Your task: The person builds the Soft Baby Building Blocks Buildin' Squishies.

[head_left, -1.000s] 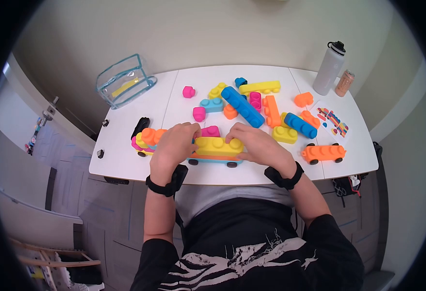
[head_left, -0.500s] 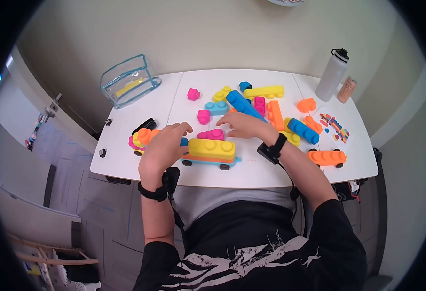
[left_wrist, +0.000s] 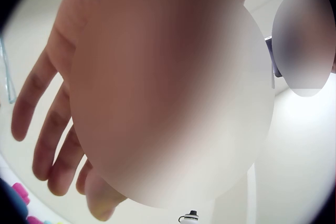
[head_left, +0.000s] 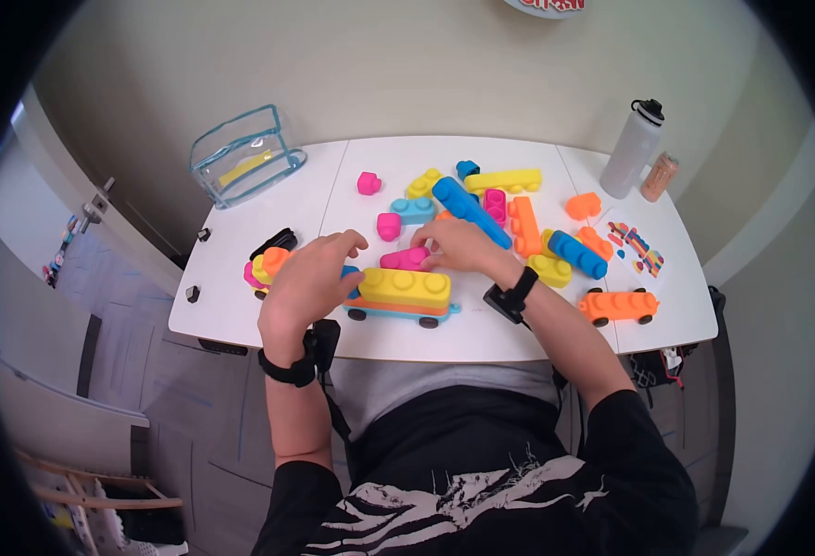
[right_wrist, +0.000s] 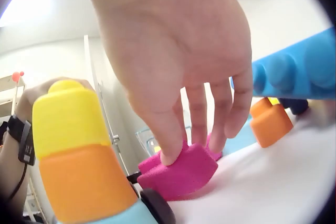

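My right hand (head_left: 468,246) reaches over the far side of the wheeled toy car and pinches a pink block (right_wrist: 181,174) between thumb and fingertips, close over the table. The car has a light blue wheeled base (head_left: 394,317), an orange layer (head_left: 398,307) and a long yellow studded block (head_left: 406,289) on top. Beside its left end is my left hand (head_left: 307,278), fingers loosely spread next to a small blue block (head_left: 351,282). In the left wrist view the fingers (left_wrist: 44,145) hang relaxed with nothing between them; a blurred oval hides part of that hand.
Loose blocks lie behind the car, among them a long blue one (head_left: 471,211) and a light blue one (head_left: 413,211). An orange wheeled car (head_left: 619,305) stands at right by a picture sheet (head_left: 637,248). A bottle (head_left: 632,153), a can (head_left: 660,176) and a clear bag (head_left: 245,157) stand farther back.
My right hand has left the yellow block on the car, reached past it and taken hold of the pink block. My left hand has drawn slightly left, its fingers loosening off the car.
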`<state>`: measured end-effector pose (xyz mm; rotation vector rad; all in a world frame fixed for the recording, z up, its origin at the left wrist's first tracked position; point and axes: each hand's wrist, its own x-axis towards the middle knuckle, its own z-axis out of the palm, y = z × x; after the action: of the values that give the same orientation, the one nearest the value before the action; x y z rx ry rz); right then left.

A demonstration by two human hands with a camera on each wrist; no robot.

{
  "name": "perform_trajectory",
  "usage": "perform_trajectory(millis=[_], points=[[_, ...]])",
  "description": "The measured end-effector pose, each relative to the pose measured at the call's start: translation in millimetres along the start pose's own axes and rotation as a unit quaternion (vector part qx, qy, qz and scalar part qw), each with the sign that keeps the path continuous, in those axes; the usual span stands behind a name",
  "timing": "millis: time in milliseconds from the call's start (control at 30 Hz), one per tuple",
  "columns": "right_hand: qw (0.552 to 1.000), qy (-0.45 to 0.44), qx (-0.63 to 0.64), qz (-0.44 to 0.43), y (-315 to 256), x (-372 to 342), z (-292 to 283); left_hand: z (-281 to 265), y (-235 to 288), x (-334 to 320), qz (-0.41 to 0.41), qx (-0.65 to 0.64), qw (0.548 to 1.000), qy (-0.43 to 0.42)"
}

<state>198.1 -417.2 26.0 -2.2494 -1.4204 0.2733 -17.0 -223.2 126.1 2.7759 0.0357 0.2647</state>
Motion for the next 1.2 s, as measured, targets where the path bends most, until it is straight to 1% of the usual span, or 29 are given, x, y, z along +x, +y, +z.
perform_trajectory(millis=[33, 100, 133, 200, 233, 267, 300, 333, 367, 400, 433, 500, 533, 567, 600, 633, 667, 700, 733, 767, 833, 867, 933, 1067, 1133, 1200], points=[[1.0, -0.001, -0.001, -0.002, -2.2, -2.6, -6.3, -0.5, 0.5, 1.4, -0.001, 0.0, 1.0, 0.002], [0.997, 0.075, -0.015, -0.003, -9.6, -11.8, -23.1, -0.3, 3.0, 6.0, 0.021, 0.003, 1.0, 0.003], [0.997, 0.072, -0.015, -0.005, -14.8, -16.4, -29.9, -0.6, 5.9, 7.0, 0.018, 0.002, 1.0, 0.004], [0.988, 0.153, 0.02, -0.02, -26.9, -27.2, -41.4, -2.3, 14.7, 8.8, 0.064, -0.005, 0.995, 0.072], [0.986, 0.161, 0.026, -0.04, -33.2, -32.0, -46.5, -1.6, 17.6, 10.5, 0.062, -0.005, 0.996, 0.071], [0.986, 0.159, 0.027, -0.04, -42.1, -36.4, -50.2, -0.5, 20.3, 12.0, 0.086, -0.011, 0.992, 0.096], [0.981, 0.175, 0.053, -0.068, -51.6, -41.5, -52.8, 1.0, 22.0, 13.0, 0.11, -0.017, 0.987, 0.12], [0.974, 0.192, 0.078, -0.095, -60.3, -45.6, -54.2, 1.6, 21.9, 13.5, 0.109, -0.017, 0.987, 0.119], [0.974, 0.191, 0.079, -0.094, -68.2, -48.0, -55.4, 1.8, 21.7, 14.0, 0.135, -0.016, 0.984, 0.116], [0.973, 0.176, 0.092, -0.117, -76.1, -49.2, -55.9, 1.4, 21.4, 14.0, 0.161, -0.014, 0.98, 0.113], [0.971, 0.162, 0.105, -0.14, -81.6, -49.4, -54.4, -0.7, 21.5, 12.8, 0.161, -0.013, 0.98, 0.112], [0.971, 0.166, 0.108, -0.135, -87.9, -49.3, -47.3, -7.0, 22.0, 8.6, 0.106, -0.011, 0.993, 0.044], [0.971, 0.17, 0.11, -0.129, -89.2, -50.6, -45.1, -8.3, 20.5, 6.3, 0.107, -0.01, 0.993, 0.043], [0.97, 0.171, 0.11, -0.129, -89.3, -52.9, -44.4, -9.2, 17.2, 2.9, 0.083, -0.011, 0.995, 0.046], [0.976, 0.154, 0.107, -0.108, -88.5, -55.9, -44.3, -10.4, 13.3, 0.3, 0.058, -0.012, 0.997, 0.05], [0.981, 0.136, 0.104, -0.087, -87.8, -58.3, -44.2, -10.3, 6.9, -0.3, 0.057, -0.011, 0.997, 0.051], [0.981, 0.136, 0.104, -0.089, -85.9, -60.1, -42.4, -8.4, -1.4, 0.4, 0.039, -0.013, 0.999, 0.021], [0.988, 0.11, 0.081, -0.079, -82.1, -61.8, -39.5, -6.2, -7.0, 1.9, 0.02, -0.015, 1.0, -0.009], [0.993, 0.083, 0.057, -0.068, -78.8, -63.4, -37.3, -4.1, -9.6, 3.7, 0.019, -0.015, 1.0, -0.008], [0.993, 0.082, 0.057, -0.07, -76.6, -64.7, -36.4, -1.9, -11.4, 5.8, 0.024, -0.028, 0.999, -0.006], [0.997, 0.04, 0.038, -0.06, -72.2, -68.4, -34.2, 1.9, -13.4, 7.8, 0.029, -0.042, 0.999, -0.005], [0.997, 0.04, 0.037, -0.061, -67.8, -69.9, -31.5, 3.4, -13.9, 8.3, 0.022, -0.045, 0.999, -0.018], [0.994, 0.044, 0.033, -0.091, -59.5, -70.0, -25.1, 4.9, -15.5, 9.5, 0.015, -0.048, 0.998, -0.03], [0.993, 0.057, 0.072, -0.072, -53.2, -70.7, -17.7, 6.2, -17.4, 10.4, 0.024, -0.051, 0.998, -0.037], [0.988, 0.078, 0.088, -0.101, -48.9, -70.7, -13.4, 9.2, -15.3, 12.5, 0.039, -0.059, 0.997, -0.043], [0.99, 0.08, 0.082, -0.084, -48.3, -71.0, -11.5, 9.3, -16.3, 13.6, 0.016, -0.057, 0.996, -0.071]])
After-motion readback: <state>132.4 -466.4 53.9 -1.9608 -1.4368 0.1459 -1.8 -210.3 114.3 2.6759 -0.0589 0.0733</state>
